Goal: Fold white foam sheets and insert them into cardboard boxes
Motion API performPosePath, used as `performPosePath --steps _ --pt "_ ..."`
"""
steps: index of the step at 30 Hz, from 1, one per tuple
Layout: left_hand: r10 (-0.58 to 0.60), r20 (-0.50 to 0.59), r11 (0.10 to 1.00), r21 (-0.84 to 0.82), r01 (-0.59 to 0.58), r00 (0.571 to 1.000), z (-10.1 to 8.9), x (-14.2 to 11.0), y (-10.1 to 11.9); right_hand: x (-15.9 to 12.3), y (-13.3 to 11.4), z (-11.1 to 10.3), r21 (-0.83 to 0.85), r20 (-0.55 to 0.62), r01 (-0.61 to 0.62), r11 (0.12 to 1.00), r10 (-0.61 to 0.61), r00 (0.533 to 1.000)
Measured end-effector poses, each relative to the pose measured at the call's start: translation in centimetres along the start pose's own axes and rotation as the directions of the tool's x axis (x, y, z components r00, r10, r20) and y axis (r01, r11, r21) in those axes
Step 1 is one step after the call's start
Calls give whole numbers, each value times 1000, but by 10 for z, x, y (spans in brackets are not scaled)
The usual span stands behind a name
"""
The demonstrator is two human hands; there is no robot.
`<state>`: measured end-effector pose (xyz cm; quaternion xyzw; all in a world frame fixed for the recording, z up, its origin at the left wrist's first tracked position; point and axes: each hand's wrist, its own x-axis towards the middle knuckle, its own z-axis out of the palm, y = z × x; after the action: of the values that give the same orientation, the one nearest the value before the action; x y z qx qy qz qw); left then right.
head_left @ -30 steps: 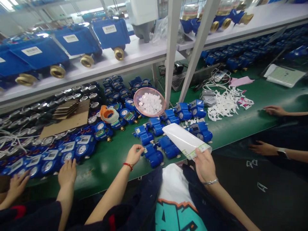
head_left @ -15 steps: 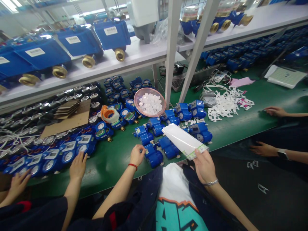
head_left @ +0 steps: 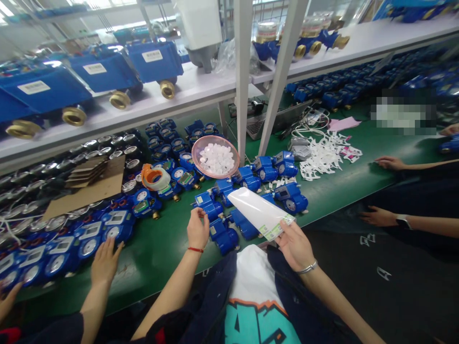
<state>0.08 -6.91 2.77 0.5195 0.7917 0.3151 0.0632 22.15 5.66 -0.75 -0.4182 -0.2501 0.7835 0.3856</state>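
Note:
My right hand (head_left: 297, 246) grips the near end of a white label sheet (head_left: 256, 210) with green-printed labels along that edge. The sheet slants over several blue water meters (head_left: 224, 235) on the green bench and hides part of them. My left hand (head_left: 198, 230), with a red string at the wrist, is closed beside the nearest meters, its fingertips close to one blue meter (head_left: 208, 204). Whether something small is pinched there, I cannot make out.
A pink bowl (head_left: 215, 156) of white caps stands behind the meters. White plastic brackets (head_left: 322, 157) lie in a heap to the right. Co-workers' hands are at left (head_left: 103, 263) and right (head_left: 380, 216). Shelf posts (head_left: 244, 86) rise behind the bench.
The view has turned slightly right. My left hand has moved a little forward along the meters. The label sheet stays in my right hand.

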Motion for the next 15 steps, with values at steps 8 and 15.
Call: performPosePath --steps 8,15 --pt "485 125 873 -121 -472 866 73 19 49 -4 1 7 -57 7 -86 995 87 996" --pt "499 151 866 -107 -488 853 82 20 56 -11 -3 4 -73 117 -28 997 37 992"
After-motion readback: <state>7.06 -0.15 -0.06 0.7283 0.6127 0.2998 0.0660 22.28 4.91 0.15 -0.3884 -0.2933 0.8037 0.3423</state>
